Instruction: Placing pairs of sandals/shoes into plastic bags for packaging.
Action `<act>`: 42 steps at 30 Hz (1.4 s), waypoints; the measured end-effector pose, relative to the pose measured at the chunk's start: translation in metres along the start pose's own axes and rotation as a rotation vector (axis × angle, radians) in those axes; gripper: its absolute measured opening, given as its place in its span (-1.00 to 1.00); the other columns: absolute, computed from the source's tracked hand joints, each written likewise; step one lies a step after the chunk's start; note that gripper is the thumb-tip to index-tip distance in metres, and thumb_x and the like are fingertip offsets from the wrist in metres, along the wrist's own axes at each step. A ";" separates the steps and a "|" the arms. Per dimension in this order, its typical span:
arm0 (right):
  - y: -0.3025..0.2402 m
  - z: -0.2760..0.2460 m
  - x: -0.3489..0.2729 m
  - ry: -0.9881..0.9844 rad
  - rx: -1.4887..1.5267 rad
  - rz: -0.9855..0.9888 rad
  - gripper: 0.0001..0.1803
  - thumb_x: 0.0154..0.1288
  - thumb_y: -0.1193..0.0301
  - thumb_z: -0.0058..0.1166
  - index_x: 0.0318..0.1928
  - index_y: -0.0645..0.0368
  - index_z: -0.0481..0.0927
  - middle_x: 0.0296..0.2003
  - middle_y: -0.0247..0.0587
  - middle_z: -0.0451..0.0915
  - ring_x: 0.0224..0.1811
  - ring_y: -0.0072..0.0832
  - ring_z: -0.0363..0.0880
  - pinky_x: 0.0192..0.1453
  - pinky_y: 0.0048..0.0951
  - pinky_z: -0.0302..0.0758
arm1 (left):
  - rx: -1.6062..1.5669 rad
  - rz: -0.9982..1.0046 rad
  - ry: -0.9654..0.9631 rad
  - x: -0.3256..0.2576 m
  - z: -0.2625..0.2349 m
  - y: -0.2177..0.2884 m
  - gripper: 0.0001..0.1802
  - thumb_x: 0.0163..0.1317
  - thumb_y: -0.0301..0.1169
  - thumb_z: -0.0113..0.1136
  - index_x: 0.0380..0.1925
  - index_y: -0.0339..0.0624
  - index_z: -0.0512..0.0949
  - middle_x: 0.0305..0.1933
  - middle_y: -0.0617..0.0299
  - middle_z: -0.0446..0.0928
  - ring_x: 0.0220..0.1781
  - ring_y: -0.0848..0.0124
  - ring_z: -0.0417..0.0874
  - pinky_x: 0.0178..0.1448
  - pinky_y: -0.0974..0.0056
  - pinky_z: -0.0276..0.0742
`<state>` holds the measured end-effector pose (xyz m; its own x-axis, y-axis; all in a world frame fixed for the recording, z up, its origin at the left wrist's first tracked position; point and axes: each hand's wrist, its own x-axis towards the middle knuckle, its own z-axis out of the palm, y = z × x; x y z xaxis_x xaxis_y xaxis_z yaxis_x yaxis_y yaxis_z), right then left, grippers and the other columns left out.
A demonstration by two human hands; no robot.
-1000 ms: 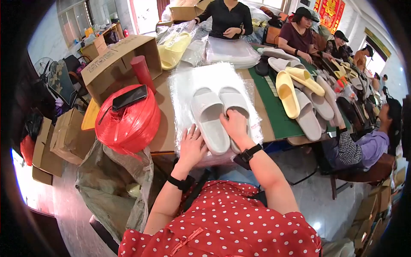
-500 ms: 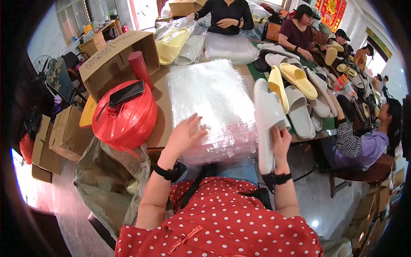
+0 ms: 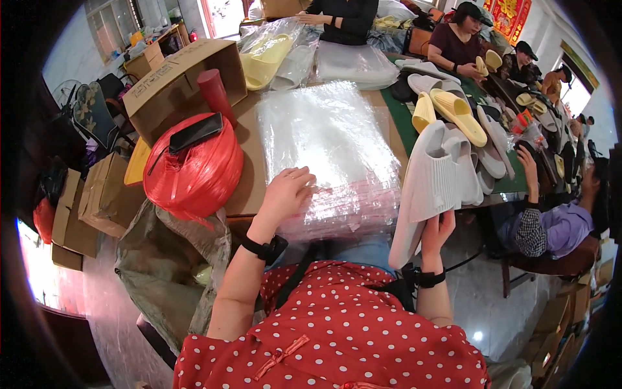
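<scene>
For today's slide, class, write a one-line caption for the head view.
Right hand holds a pair of white slide sandals upright while left hand presses a stack of clear plastic bags.

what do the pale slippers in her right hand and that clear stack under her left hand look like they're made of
The pale slippers, held in the right hand, look like moulded foam or soft rubber: matte, ribbed soles, thick rounded edges. The stack of clear bags under the left hand looks like thin plastic film: glossy, see-through, crinkled with bright glints. The exact polymer can't be told.

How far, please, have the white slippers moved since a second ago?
Yes: the white slippers left the stack of clear bags and now hang off its right edge in the right hand.
</scene>
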<state>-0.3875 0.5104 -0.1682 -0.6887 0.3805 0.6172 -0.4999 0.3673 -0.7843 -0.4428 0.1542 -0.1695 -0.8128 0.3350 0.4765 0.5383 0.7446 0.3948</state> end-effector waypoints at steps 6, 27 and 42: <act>-0.004 0.001 -0.004 -0.039 0.093 0.048 -0.79 0.36 0.54 0.08 -0.05 0.41 0.57 -0.20 -0.25 0.64 -0.16 -0.58 0.54 -0.07 -0.51 0.46 | -0.063 -0.112 0.047 0.008 -0.005 0.009 -0.79 0.21 -0.45 0.17 -0.17 -0.13 0.68 -0.08 0.10 0.66 0.01 0.05 0.63 0.09 0.07 0.55; -0.061 0.025 -0.011 -0.765 -0.339 -0.127 -0.78 0.24 0.38 0.15 -0.35 0.33 0.58 -0.41 0.09 0.55 -0.36 0.08 0.54 -0.29 -0.02 0.43 | -0.282 -0.103 0.128 0.028 -0.017 0.052 -0.78 0.15 -0.46 0.29 -0.17 -0.04 0.74 -0.32 0.17 0.55 -0.16 0.18 0.55 -0.06 0.19 0.52; -0.023 0.134 0.010 -0.631 -0.123 -0.269 -0.81 0.27 0.38 0.14 -0.36 0.27 0.51 -0.39 0.09 0.51 -0.28 0.06 0.52 -0.21 -0.06 0.48 | -0.407 0.151 0.029 0.028 -0.027 0.069 -0.73 0.12 -0.57 0.29 -0.16 -0.08 0.74 -0.37 0.26 0.49 -0.21 0.27 0.48 -0.05 0.24 0.41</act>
<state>-0.4535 0.3917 -0.1528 -0.7412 -0.2895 0.6057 -0.6587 0.4877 -0.5730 -0.4225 0.1998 -0.1079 -0.7150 0.4020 0.5720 0.6991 0.3980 0.5940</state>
